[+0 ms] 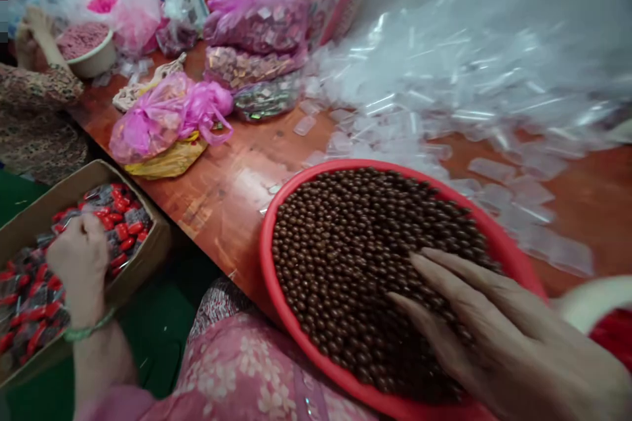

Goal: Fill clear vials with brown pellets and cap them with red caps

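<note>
A red plastic basin (276, 210) full of small brown beads (355, 237) rests on the wooden table's near edge. My right hand (494, 329) lies flat on the beads at the basin's near right, fingers stretched out and apart. My left hand (79, 263) is curled into a closed fist over a cardboard box (148, 250) at the lower left, which holds small clear packets with red and dark contents (118, 223). What the fist holds is hidden. A green band circles that wrist.
A heap of small clear plastic bags (444, 72) covers the table's far right. Pink and yellow bags (168, 125) and bagged packets (257, 46) lie at the back left. Another person's patterned sleeve (39, 92) and a white bowl (91, 52) are at far left.
</note>
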Demonstrator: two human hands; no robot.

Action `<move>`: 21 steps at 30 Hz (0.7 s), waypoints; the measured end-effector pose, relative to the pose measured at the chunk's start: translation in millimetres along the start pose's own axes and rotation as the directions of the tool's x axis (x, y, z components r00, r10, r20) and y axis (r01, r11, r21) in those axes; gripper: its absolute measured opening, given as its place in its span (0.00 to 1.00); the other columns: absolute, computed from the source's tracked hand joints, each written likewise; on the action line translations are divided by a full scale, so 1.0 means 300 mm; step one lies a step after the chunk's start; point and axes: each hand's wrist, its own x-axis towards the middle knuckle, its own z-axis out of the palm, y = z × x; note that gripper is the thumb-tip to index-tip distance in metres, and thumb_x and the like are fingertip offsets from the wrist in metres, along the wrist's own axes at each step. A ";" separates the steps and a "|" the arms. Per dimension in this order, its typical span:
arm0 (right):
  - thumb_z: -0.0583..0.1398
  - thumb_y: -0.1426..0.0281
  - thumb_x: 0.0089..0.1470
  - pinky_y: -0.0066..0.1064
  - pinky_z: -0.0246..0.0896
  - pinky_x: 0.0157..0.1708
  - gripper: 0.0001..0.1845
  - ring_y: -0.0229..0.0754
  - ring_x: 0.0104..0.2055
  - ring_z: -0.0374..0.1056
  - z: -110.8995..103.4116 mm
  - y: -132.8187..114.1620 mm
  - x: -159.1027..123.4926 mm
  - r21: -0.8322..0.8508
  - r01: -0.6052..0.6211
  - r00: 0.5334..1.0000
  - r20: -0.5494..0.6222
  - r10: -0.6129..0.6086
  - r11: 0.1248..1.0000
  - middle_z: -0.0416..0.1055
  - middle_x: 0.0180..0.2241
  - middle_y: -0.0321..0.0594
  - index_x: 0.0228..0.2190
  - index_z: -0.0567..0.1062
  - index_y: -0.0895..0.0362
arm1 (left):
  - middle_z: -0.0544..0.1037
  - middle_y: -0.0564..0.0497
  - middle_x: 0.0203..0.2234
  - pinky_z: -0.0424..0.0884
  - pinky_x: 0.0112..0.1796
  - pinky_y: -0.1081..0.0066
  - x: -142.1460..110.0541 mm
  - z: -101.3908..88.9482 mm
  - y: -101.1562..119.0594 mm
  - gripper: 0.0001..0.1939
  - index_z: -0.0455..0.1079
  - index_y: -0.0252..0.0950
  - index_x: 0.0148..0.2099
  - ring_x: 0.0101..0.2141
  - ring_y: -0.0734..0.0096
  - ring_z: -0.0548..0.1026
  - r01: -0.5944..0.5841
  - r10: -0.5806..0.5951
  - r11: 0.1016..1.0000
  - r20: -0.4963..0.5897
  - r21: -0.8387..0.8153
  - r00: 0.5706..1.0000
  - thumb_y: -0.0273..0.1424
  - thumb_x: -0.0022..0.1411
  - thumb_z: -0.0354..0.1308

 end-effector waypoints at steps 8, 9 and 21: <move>0.51 0.63 0.65 0.47 0.72 0.45 0.16 0.52 0.44 0.75 0.015 0.110 -0.046 -0.117 -0.008 1.000 -0.009 0.007 0.993 0.76 0.44 0.48 0.45 0.74 0.55 | 0.77 0.45 0.49 0.69 0.55 0.59 0.108 0.321 0.171 0.15 0.69 0.37 0.50 0.52 0.59 0.74 -0.438 0.460 0.876 -0.077 0.202 0.885 0.38 0.65 0.51; 0.51 0.63 0.65 0.47 0.72 0.45 0.16 0.52 0.44 0.75 0.012 0.117 -0.049 -0.124 -0.021 1.000 -0.004 0.021 0.992 0.76 0.44 0.48 0.45 0.74 0.56 | 0.77 0.43 0.50 0.68 0.56 0.59 0.135 0.408 0.239 0.15 0.69 0.34 0.51 0.52 0.59 0.73 -0.556 0.555 0.829 0.029 0.069 0.831 0.35 0.66 0.50; 0.56 0.66 0.64 0.40 0.73 0.41 0.12 0.46 0.38 0.76 -0.031 0.145 -0.064 -0.163 -0.172 0.982 -0.101 0.157 0.971 0.77 0.41 0.46 0.44 0.74 0.58 | 0.75 0.33 0.47 0.66 0.48 0.63 0.450 1.063 0.818 0.18 0.68 0.28 0.53 0.47 0.59 0.71 -0.719 0.651 0.695 0.411 0.017 0.639 0.30 0.69 0.44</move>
